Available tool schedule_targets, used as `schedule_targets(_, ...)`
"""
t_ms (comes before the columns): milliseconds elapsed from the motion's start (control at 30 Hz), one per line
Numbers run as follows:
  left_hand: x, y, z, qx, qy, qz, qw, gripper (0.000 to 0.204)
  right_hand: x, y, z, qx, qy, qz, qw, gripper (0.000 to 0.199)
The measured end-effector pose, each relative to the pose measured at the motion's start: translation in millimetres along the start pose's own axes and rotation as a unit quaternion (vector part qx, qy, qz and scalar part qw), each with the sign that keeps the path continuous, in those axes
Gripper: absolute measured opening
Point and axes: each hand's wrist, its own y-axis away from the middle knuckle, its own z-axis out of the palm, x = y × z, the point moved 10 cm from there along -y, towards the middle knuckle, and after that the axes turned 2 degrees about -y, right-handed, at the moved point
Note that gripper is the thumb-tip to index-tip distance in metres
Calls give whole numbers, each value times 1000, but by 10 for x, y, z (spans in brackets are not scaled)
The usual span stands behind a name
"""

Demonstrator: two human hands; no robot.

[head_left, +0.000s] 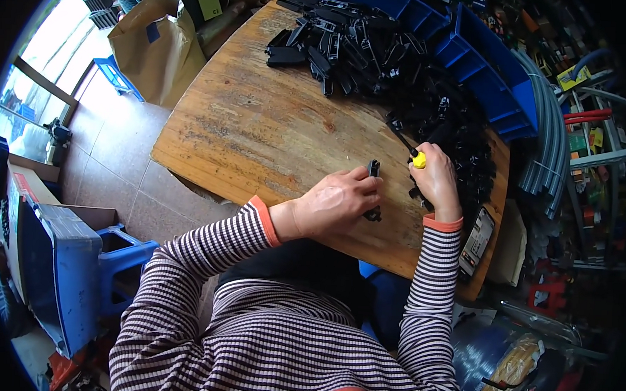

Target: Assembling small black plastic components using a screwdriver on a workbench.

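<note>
My left hand [337, 202] is closed around a small black plastic part [374, 168], holding it over the near side of the wooden table [239, 121]. The part's ends show above and below my fingers; its middle is hidden. In my right hand [435, 179] is a yellow-handled screwdriver [419, 159], its dark shaft slanting up and left to the edge of the black parts. The two hands are apart. Beyond them lies a large heap of long black plastic parts [335, 44], and smaller black pieces [465, 125] are piled on the right.
Blue plastic bins [486, 70] stand along the table's far right side. A phone [478, 236] lies at the right edge, beside a cardboard piece [510, 241]. Grey hoses [547, 162] hang to the right. On the left are a brown paper bag [157, 53] and a blue stool [122, 263].
</note>
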Motion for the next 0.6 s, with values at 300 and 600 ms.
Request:
schedule_targets(300,-2,51,83,-2,-38,29,999,41,-61,15,-18,-3,-4,-2,1000,22)
schedule_targets(600,-16,72,103,-7,-18,19,1000,38,-804,188,-184,37,-179,-148,972,17)
